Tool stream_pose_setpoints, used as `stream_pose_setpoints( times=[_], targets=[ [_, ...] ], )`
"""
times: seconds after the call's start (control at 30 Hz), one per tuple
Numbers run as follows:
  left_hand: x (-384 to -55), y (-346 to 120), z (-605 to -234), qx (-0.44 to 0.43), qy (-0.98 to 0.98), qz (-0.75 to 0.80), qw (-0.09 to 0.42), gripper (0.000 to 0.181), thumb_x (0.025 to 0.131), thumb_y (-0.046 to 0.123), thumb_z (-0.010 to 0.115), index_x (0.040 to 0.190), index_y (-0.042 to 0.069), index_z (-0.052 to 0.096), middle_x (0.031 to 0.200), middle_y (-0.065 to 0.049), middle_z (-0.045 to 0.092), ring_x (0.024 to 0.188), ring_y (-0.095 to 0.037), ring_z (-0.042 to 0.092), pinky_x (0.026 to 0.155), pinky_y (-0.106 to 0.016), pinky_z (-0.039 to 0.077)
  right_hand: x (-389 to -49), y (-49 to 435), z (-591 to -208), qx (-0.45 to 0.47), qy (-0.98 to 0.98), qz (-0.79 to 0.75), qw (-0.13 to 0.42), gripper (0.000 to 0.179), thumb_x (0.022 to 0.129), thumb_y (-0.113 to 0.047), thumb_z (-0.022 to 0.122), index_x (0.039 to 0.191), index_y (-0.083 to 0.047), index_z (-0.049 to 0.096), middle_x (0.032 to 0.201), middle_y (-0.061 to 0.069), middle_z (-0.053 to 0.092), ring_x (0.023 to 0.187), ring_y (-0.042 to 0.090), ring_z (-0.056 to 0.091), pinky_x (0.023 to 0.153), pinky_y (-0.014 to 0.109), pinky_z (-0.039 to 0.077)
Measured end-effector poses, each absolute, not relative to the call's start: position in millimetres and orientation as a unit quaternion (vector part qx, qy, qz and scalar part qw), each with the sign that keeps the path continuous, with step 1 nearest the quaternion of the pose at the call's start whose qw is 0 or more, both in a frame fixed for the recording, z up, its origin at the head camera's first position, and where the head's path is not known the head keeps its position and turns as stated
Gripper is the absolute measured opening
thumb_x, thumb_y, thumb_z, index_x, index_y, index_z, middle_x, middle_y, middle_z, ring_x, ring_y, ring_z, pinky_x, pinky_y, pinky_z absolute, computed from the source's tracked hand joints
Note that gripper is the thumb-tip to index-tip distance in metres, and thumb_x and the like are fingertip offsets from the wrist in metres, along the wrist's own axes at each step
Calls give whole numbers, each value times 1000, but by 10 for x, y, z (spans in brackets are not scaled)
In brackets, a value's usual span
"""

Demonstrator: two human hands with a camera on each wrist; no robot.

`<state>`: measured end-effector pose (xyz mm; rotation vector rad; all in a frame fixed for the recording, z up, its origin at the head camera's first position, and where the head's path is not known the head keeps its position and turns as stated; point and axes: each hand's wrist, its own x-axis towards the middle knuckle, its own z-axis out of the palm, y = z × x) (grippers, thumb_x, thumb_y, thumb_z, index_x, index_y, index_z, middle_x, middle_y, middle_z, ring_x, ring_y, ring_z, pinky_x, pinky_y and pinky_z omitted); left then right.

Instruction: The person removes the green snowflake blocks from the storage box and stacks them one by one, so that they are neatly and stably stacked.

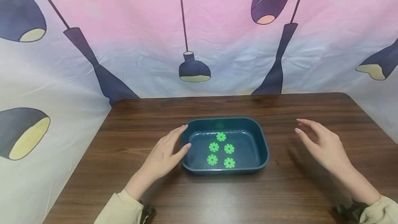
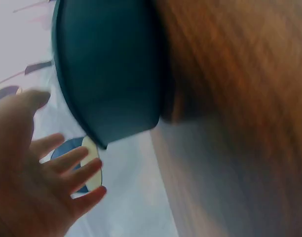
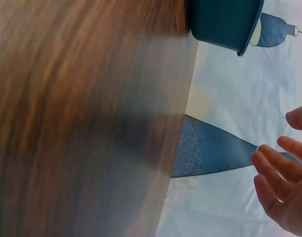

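A dark teal rectangular tray (image 1: 248, 148) with rounded corners sits on the table. Inside it lie several flat bright green notched discs (image 1: 229, 148), each with a small centre hole. My left hand (image 1: 166, 155) is at the tray's left side, fingers spread and thumb apart, fingertips right at the rim. In the left wrist view the left hand (image 2: 52, 173) shows an empty palm beside the tray's outer wall (image 2: 111, 74). Out to the right of the tray, my right hand (image 1: 324, 144) hovers over the table with relaxed fingers, holding nothing; its palm (image 3: 289, 192) shows in the right wrist view.
The dark wood-grain table (image 1: 149, 127) extends around the tray, its far edge meeting a hanging cloth (image 1: 230, 44) printed with lamps. Dark bands (image 1: 147, 213) circle both wrists below light sleeves (image 1: 121, 210).
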<state>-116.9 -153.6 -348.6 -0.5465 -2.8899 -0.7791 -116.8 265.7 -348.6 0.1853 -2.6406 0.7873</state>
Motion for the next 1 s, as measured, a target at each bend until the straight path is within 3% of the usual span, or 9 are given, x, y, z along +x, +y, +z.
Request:
stream_pose_setpoints(
  times=[0.1, 0.23, 0.43, 0.6, 0.77, 1.0],
  targets=[
    [-1167, -1481, -3483, -183, -943, -266, 84, 49, 85, 46, 44, 129, 26, 37, 132, 8, 37, 117, -15, 40, 91, -43, 34, -1185, 2615, -3515, 75, -935, 277, 206, 37, 83, -31, 55, 118, -21, 52, 105, 3, 59, 92, 17, 53, 69, 24, 41],
    [-1178, -1432, -3510, -202, -936, -266, 116, 39, 85, 38, 49, 121, 23, 48, 129, 9, 41, 117, -13, 40, 92, -42, 33, -1211, 2544, -3553, 96, -931, 275, 221, 35, 82, -30, 57, 116, -22, 53, 102, -1, 59, 91, 5, 50, 67, 9, 36],
    [-1209, -1421, -3602, -288, -918, -231, 145, 28, 84, 37, 50, 108, 23, 57, 117, 7, 52, 112, -8, 43, 95, -37, 29, -1251, 2409, -3569, 139, -921, 279, 235, 34, 81, -26, 59, 115, -23, 54, 102, -6, 59, 90, -6, 48, 67, 11, 42],
    [-1189, -1441, -3652, -356, -897, -219, 147, 32, 79, 46, 53, 98, 21, 61, 96, 12, 59, 98, -2, 48, 95, -32, 28, -1273, 2298, -3583, 160, -919, 279, 229, 36, 80, -25, 59, 115, -27, 53, 102, -11, 57, 89, 1, 52, 67, 15, 44],
    [-1141, -1456, -3654, -391, -886, -221, 113, 40, 69, 55, 59, 91, 22, 63, 84, 14, 59, 88, 0, 49, 96, -35, 26, -1292, 2205, -3598, 175, -915, 287, 221, 34, 81, -24, 59, 115, -28, 53, 104, -10, 57, 89, 4, 52, 68, 19, 45],
    [-1131, -1432, -3639, -418, -880, -212, 82, 17, 66, 37, 71, 72, 23, 64, 68, 19, 56, 73, 3, 50, 94, -34, 30, -1311, 2064, -3597, 207, -908, 296, 211, 33, 82, -22, 58, 115, -21, 54, 107, -7, 57, 89, 3, 54, 68, 25, 48]
  ],
)
